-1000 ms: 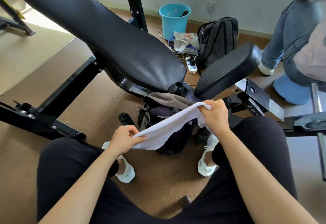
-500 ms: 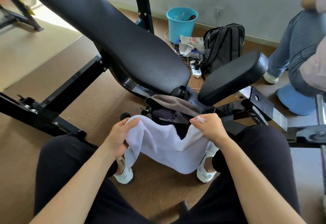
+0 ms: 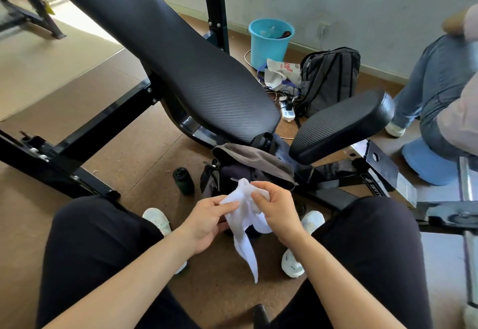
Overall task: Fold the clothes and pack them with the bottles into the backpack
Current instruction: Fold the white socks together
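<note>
Head view: I saw both hands close together between the knees.
Left hand (image 3: 207,221): fingers curled, pinching the white garment (image 3: 243,216).
Right hand (image 3: 278,209): gripped the garment's bunched top.
White garment: hung from both hands, above the open backpack (image 3: 254,159).
Bottle (image 3: 183,177): on the floor, beside the backpack.

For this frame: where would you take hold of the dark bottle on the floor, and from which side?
Round its body just below the cap, probably from above and the person's left. The bottle stands upright on the floor, and the backpack crowds its right side. The left hand is nearer but holds the cloth.
</note>
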The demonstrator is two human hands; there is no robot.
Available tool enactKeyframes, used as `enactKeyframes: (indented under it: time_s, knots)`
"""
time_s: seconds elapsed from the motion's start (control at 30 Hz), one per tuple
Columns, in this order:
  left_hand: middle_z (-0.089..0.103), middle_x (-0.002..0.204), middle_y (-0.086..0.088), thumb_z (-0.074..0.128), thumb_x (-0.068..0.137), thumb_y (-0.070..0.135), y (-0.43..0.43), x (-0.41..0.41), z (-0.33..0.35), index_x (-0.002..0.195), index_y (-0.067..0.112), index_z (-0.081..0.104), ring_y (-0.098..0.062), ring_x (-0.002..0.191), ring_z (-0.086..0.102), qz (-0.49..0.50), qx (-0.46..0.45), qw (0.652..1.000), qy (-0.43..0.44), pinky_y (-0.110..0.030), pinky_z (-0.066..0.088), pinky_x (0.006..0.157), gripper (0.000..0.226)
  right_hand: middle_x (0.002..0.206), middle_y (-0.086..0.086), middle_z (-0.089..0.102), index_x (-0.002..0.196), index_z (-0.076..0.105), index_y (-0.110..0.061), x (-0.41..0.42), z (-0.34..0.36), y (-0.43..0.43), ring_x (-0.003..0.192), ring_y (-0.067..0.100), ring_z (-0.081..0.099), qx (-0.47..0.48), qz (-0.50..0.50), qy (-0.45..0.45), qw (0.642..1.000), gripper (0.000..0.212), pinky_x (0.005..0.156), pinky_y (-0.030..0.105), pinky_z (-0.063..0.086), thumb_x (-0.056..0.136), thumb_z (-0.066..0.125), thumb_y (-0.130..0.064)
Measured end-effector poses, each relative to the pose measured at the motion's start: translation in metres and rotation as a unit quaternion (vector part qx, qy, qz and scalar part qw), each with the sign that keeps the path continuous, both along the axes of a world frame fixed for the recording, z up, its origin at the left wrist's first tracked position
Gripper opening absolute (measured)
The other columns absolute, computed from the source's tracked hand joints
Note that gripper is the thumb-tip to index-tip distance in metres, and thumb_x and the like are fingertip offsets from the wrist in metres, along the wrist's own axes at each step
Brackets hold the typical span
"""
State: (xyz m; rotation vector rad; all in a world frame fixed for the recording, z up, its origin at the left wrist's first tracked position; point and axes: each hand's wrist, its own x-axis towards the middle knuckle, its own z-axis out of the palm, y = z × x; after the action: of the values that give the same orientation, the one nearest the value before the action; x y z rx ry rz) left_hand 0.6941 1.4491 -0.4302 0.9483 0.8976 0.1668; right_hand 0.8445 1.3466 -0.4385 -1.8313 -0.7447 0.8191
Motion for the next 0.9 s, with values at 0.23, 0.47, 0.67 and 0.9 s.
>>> enactKeyframes:
  time_s: [0.23, 0.47, 0.67, 0.9]
  knots:
    - [0.077, 0.103, -0.018, 0.070, 0.093, 0.009, -0.006, 0.004, 0.006, 0.110, -0.002, 0.068, -0.028, 0.093, 0.077, 0.024, 0.016, 1.000, 0.004, -0.031, 0.062, 0.073, 0.020, 0.080, -0.006, 0.075, 0.087, 0.074, -0.021, -0.018, 0.000, 0.004, 0.079, 0.009, 0.072, 0.053, -0.039, -0.048, 0.997, 0.007, 0.069, 0.031, 0.061, 0.087, 0.081, -0.020]
    - [0.077, 0.102, -0.017, 0.065, 0.098, 0.016, -0.001, 0.002, 0.001, 0.107, 0.002, 0.074, -0.023, 0.093, 0.076, 0.049, -0.019, 0.998, 0.019, -0.029, 0.059, 0.077, 0.019, 0.091, -0.020, 0.077, 0.102, 0.081, -0.028, -0.021, 0.006, 0.000, 0.092, 0.005, 0.072, 0.093, 0.036, -0.079, 0.992, 0.012, 0.082, 0.032, 0.061, 0.095, 0.072, -0.023]
    - [0.077, 0.111, -0.013, 0.061, 0.099, 0.019, 0.003, -0.003, 0.002, 0.114, 0.005, 0.075, -0.023, 0.107, 0.072, 0.034, -0.032, 0.999, 0.018, -0.035, 0.055, 0.092, 0.025, 0.098, -0.039, 0.055, 0.128, 0.070, -0.030, -0.023, 0.000, -0.002, 0.105, 0.003, 0.056, 0.043, 0.147, -0.209, 0.966, 0.046, 0.087, 0.022, 0.049, 0.084, 0.080, -0.019]
    - [0.077, 0.110, -0.014, 0.050, 0.100, 0.013, 0.007, -0.005, 0.009, 0.109, 0.008, 0.078, -0.024, 0.104, 0.074, -0.018, -0.030, 0.999, -0.033, -0.033, 0.053, 0.091, 0.030, 0.105, -0.013, 0.077, 0.118, 0.077, -0.024, -0.012, 0.003, 0.001, 0.101, 0.001, 0.070, 0.074, 0.097, -0.122, 0.985, 0.027, 0.087, 0.023, 0.057, 0.096, 0.068, -0.013]
